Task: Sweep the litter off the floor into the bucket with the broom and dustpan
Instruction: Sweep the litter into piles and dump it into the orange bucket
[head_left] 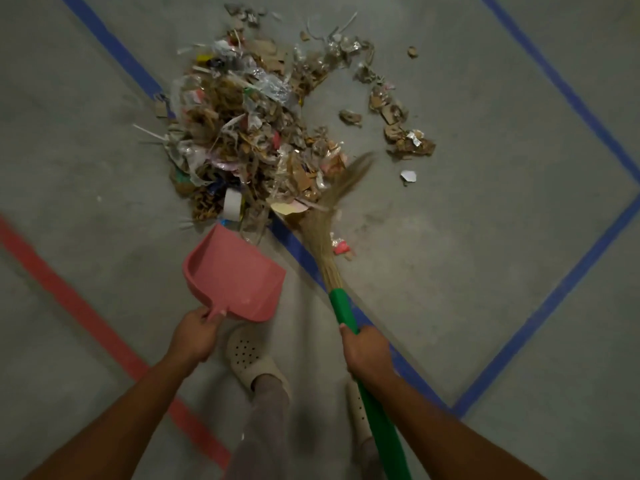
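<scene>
Dim, flat, soft; darkens toward the corners; smears broom bristles [349,178] with motion blur near 1 o'clock.

The floor [485,254] is smooth grey concrete, faintly scuffed, under dim, even light. Blue tape lines [547,311] cross it diagonally and meet at corners by the right edge and at the lower middle. A red tape stripe [86,312] runs diagonally across the lower left.

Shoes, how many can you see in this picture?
2. One shoe is just below the pink dustpan. The second shoe is further right, mostly hidden behind the green broom handle.
</scene>
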